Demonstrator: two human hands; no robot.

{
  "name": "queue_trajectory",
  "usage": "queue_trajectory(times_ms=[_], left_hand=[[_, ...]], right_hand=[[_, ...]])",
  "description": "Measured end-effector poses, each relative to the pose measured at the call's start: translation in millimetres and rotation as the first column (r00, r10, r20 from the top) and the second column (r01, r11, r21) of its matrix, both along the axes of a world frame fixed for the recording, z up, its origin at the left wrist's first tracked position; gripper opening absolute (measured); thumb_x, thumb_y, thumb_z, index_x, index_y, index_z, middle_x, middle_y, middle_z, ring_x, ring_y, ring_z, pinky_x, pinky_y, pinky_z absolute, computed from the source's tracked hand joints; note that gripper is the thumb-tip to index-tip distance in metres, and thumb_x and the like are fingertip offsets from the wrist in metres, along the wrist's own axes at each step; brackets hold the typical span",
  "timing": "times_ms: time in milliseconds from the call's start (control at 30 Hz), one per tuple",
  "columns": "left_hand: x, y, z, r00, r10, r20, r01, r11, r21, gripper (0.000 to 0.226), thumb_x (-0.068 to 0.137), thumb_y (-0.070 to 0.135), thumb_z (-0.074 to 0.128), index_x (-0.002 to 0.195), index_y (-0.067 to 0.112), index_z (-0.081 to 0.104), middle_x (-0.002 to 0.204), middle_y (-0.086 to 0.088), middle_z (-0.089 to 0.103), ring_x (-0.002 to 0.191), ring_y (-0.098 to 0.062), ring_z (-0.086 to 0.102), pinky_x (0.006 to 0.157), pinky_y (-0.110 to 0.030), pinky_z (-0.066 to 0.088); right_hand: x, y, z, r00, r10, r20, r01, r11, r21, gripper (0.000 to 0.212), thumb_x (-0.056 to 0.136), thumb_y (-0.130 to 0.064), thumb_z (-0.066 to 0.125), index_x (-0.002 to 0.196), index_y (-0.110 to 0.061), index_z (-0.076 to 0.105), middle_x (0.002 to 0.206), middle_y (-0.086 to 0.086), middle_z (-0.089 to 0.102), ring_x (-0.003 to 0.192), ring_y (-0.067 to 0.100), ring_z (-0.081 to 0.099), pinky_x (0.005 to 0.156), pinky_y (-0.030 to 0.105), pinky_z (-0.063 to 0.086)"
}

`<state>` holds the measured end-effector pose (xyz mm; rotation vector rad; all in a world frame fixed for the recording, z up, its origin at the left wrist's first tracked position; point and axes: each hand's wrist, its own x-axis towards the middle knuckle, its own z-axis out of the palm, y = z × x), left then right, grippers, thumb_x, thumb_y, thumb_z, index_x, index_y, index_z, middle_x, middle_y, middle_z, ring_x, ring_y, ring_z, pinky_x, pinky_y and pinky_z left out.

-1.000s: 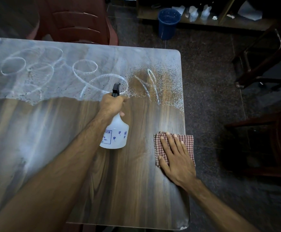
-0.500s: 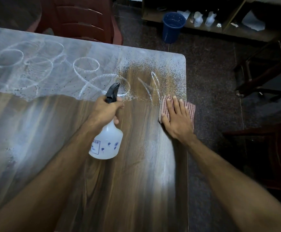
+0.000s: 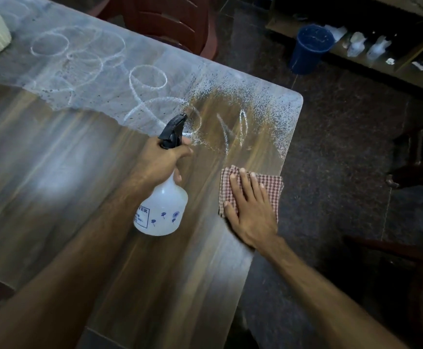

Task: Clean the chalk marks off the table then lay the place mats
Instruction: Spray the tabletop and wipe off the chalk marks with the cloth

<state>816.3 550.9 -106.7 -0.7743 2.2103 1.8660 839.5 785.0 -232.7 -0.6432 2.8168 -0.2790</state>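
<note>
Head view is showing chalk rings [image 3: 79, 59] lying across the far left and middle of the surface [image 3: 54, 172], with two wet strokes [image 3: 233, 131] sitting near the far right corner. The left hand [image 3: 163, 159] is gripping the bottle [image 3: 162, 210] by its neck, nozzle aiming at those strokes. The right hand [image 3: 252, 210] is pressing flat, fingers straight, on the cloth [image 3: 272, 191] just short of them; pushing it forward with firm, overlapping passes over the wetted patch would probably be working best.
</note>
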Motion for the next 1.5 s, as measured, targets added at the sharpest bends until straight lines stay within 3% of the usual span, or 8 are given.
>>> queue_trajectory(times_ms=[100,333,500,633,967,1133,1300,1500], left_hand=[[-2,13,-1,0.998,0.059,0.007,-0.059,0.998,-0.017,0.01,0.085,0.014,0.07,0.091,0.021,0.066,0.088,-0.008,0.07,0.035,-0.024,0.05,0.046,-0.025,0.044],[-5,26,-8,0.989,0.148,-0.016,-0.148,0.989,0.006,0.012,0.085,0.009,0.069,0.094,0.017,0.066,0.108,-0.014,0.068,0.033,-0.024,0.048,0.044,-0.026,0.044],[-10,31,1,0.984,0.176,-0.002,-0.176,0.984,-0.012,0.012,0.085,0.009,0.068,0.096,0.013,0.066,0.106,-0.018,0.069,0.033,-0.024,0.048,0.047,-0.028,0.045],[-14,30,11,0.984,0.176,-0.008,-0.176,0.984,-0.018,0.01,0.088,0.008,0.066,0.096,0.013,0.064,0.106,-0.017,0.068,0.033,-0.023,0.048,0.044,-0.023,0.044],[20,4,3,0.975,0.224,0.007,-0.223,0.974,-0.045,0.011,0.087,0.013,0.068,0.096,0.02,0.065,0.095,-0.007,0.07,0.035,-0.021,0.049,0.055,-0.032,0.047],[29,-6,7,0.976,0.215,0.021,-0.213,0.975,-0.063,0.01,0.087,0.012,0.067,0.096,0.017,0.066,0.093,-0.024,0.069,0.034,-0.02,0.049,0.048,-0.024,0.044],[29,-20,10,0.986,0.162,0.037,-0.16,0.986,-0.053,0.01,0.089,0.009,0.064,0.098,0.015,0.064,0.087,-0.021,0.069,0.033,-0.017,0.047,0.052,-0.029,0.046],[35,-50,1,0.983,0.175,0.063,-0.173,0.984,-0.043,0.018,0.086,0.017,0.068,0.104,0.017,0.066,0.098,-0.025,0.069,0.038,-0.02,0.051,0.061,-0.035,0.048]], right_hand=[[-43,16,-3,0.996,0.088,0.01,-0.088,0.996,0.016,0.07,0.098,-0.059,0.017,0.158,-0.026,0.004,0.165,0.002,-0.006,0.152,0.024,-0.008,0.122,0.042,0.002],[-178,-13,-4,0.998,-0.055,-0.042,0.058,0.996,0.062,0.071,0.1,-0.056,0.011,0.158,-0.016,0.001,0.165,0.011,-0.006,0.152,0.029,-0.006,0.123,0.046,-0.002],[-120,-44,2,0.982,0.189,-0.009,-0.188,0.981,0.057,0.07,0.1,-0.054,0.008,0.156,-0.016,-0.01,0.162,0.013,-0.014,0.15,0.031,-0.013,0.122,0.045,-0.006],[-48,-19,6,0.927,0.375,0.026,-0.374,0.927,-0.037,0.069,0.1,-0.056,0.019,0.158,-0.021,0.008,0.165,0.004,-0.002,0.152,0.024,-0.005,0.123,0.043,0.003],[-172,-56,1,0.999,0.043,0.01,-0.043,0.997,0.067,0.075,0.098,-0.059,0.009,0.158,-0.015,-0.002,0.164,0.012,-0.01,0.151,0.03,-0.009,0.122,0.047,-0.004],[-106,-108,4,0.965,0.262,0.015,-0.262,0.964,0.047,0.073,0.097,-0.056,0.009,0.157,-0.017,-0.006,0.164,0.012,-0.011,0.151,0.031,-0.01,0.122,0.047,-0.003],[-16,-75,10,0.902,0.427,0.061,-0.426,0.904,-0.039,0.069,0.099,-0.058,0.015,0.158,-0.024,0.004,0.165,0.001,-0.006,0.151,0.02,-0.012,0.122,0.04,-0.005],[-98,-61,2,0.997,0.075,-0.018,-0.074,0.995,0.072,0.074,0.096,-0.06,0.013,0.158,-0.023,0.001,0.165,0.004,-0.007,0.152,0.024,-0.006,0.12,0.04,-0.006]])
